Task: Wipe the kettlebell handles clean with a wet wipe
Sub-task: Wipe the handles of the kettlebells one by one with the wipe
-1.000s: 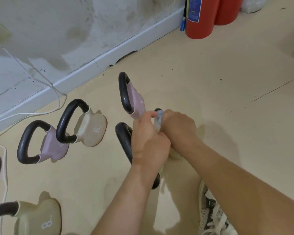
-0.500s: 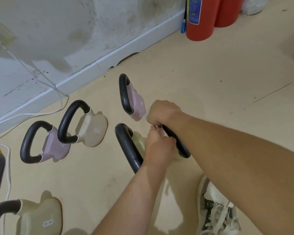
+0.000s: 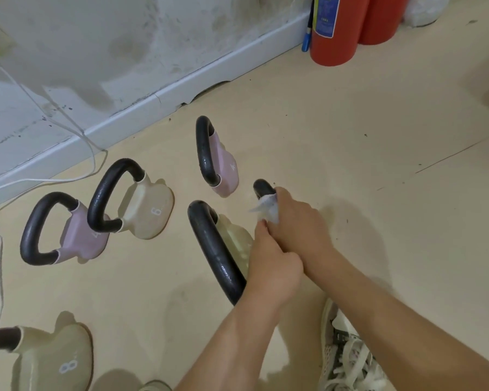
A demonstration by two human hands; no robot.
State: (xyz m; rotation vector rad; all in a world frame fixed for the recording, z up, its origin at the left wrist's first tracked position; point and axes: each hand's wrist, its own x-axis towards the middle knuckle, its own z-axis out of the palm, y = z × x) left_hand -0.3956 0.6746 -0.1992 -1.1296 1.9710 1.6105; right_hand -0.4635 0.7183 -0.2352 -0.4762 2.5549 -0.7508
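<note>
The right hand [image 3: 299, 224] had been drawn back along the handle [image 3: 218, 258] of the cream kettlebell [image 3: 237, 238] on the floor [image 3: 350, 136]. The wet wipe [image 3: 266, 210] was gripped around it by this hand; the near part was held by the left hand [image 3: 271, 269]. Firm twisting strokes were probably needed.

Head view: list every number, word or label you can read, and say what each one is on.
"6": on the middle cream kettlebell.
"8": on the lower-left cream kettlebell.
"4": on the far pink kettlebell, seen at a slant.
Unreadable: the number on the left pink kettlebell, mostly hidden behind a handle.
Unreadable: the print on the fire extinguisher label, too small and blurred.
</note>
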